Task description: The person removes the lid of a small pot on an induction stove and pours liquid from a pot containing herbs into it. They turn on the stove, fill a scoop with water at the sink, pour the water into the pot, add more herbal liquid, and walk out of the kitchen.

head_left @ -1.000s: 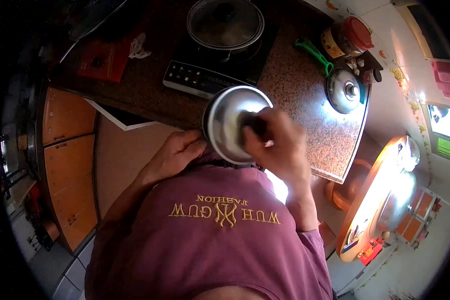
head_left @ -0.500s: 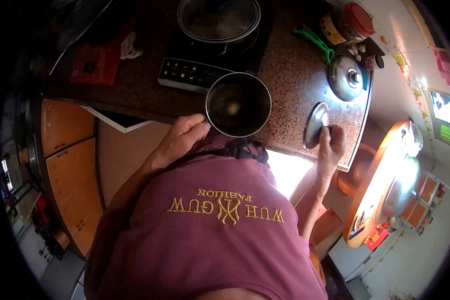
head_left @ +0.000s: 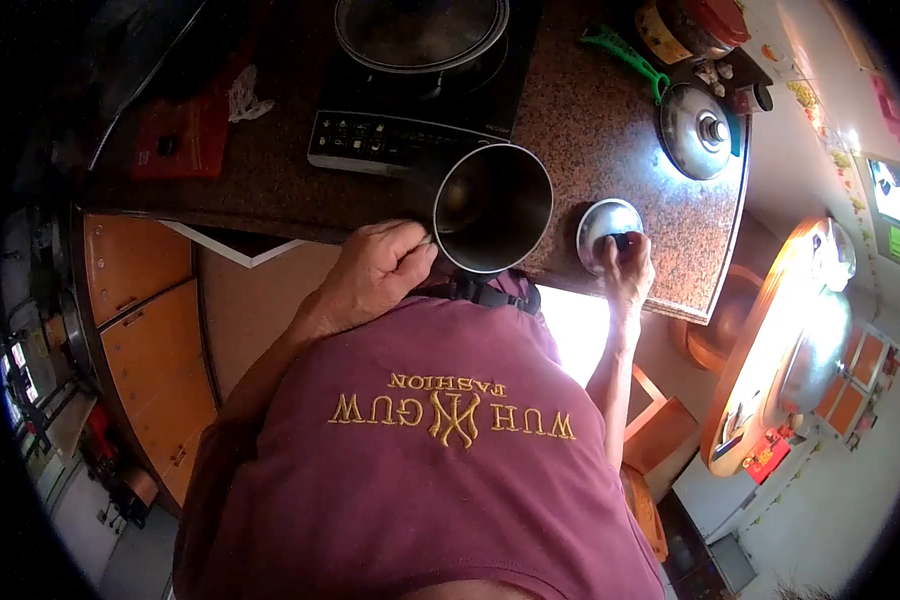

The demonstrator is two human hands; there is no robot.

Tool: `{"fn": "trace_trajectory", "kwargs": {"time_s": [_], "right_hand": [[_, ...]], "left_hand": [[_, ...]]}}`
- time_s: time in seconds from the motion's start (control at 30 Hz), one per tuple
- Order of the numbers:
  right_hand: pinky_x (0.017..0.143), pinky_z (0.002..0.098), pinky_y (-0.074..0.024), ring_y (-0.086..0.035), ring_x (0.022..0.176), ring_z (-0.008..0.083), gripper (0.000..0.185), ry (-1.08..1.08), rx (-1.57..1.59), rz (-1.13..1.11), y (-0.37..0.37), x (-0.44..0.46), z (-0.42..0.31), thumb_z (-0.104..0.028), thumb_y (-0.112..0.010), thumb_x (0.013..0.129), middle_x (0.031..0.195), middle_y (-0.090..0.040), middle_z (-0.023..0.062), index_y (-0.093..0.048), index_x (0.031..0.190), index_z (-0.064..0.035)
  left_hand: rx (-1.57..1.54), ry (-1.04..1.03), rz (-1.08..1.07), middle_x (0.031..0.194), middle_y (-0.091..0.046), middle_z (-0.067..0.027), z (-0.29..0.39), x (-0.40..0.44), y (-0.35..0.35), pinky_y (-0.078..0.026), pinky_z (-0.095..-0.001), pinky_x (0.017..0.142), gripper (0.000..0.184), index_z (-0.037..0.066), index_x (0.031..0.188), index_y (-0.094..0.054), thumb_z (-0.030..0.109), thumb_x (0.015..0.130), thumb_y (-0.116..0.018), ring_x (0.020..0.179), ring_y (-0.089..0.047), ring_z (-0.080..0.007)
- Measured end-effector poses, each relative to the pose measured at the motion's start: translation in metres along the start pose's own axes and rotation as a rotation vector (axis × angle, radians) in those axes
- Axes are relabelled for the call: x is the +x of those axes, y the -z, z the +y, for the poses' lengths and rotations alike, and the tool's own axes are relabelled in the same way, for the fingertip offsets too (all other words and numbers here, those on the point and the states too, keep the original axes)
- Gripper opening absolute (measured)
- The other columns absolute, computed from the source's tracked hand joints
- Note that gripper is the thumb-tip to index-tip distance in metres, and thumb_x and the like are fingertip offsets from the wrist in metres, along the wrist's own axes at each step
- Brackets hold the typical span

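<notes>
My left hand (head_left: 375,275) is closed at the left side of a dark round pot (head_left: 493,208), where its handle would be; the handle itself is hidden by the fingers. The pot is uncovered and slightly tilted, in front of my waist at the counter's edge. My right hand (head_left: 626,268) pinches the dark knob of a small shiny metal lid (head_left: 610,222). That lid is over the speckled counter (head_left: 660,215), right of the pot, knob side up.
An induction cooker (head_left: 390,140) bears a glass-lidded pan (head_left: 420,35). A larger metal lid (head_left: 692,135), a green-handled utensil (head_left: 625,60) and a red-topped jar (head_left: 685,30) are at the right. At the left lies a red item (head_left: 182,135).
The small lid came off the pot with my right hand, moved right, and turned from edge-on to flatter over the counter. The pot has shifted slightly right and tilted.
</notes>
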State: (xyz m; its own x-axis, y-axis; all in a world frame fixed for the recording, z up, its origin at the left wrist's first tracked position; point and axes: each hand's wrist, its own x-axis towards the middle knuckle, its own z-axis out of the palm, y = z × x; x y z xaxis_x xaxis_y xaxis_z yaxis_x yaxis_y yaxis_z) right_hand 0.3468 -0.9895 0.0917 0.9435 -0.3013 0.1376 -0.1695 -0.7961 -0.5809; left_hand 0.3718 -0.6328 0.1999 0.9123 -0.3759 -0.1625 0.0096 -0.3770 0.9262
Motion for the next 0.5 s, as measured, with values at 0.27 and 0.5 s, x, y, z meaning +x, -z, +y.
{"fn": "trace_trajectory", "kwargs": {"time_s": [0.27,0.5], "right_hand": [[0.068,0.0353,-0.0493,-0.062,0.072,0.0244,0.029,-0.083,0.038,-0.029,-0.001,0.002,0.001,-0.023,-0.067,0.082,0.082,-0.062,0.0124,-0.056,0.103,-0.0054],[0.061,0.0336,-0.0478,-0.058,0.063,0.0203,0.026,-0.040,0.116,0.029,0.000,0.001,-0.007,-0.019,-0.068,0.082,0.073,-0.058,0.0101,-0.056,0.100,-0.0048]], "left_hand": [[-0.122,0.155,-0.030,0.062,-0.041,-0.0014,-0.007,0.006,0.004,-0.034,-0.0299,0.052,0.027,0.000,0.069,-0.041,0.012,0.090,-0.052,0.058,-0.038,-0.0102],[-0.388,0.220,0.008,0.062,-0.041,0.0035,-0.040,0.012,-0.004,-0.032,-0.0255,0.055,0.030,0.006,0.065,-0.043,0.019,0.091,-0.050,0.060,-0.036,-0.0070]]}}
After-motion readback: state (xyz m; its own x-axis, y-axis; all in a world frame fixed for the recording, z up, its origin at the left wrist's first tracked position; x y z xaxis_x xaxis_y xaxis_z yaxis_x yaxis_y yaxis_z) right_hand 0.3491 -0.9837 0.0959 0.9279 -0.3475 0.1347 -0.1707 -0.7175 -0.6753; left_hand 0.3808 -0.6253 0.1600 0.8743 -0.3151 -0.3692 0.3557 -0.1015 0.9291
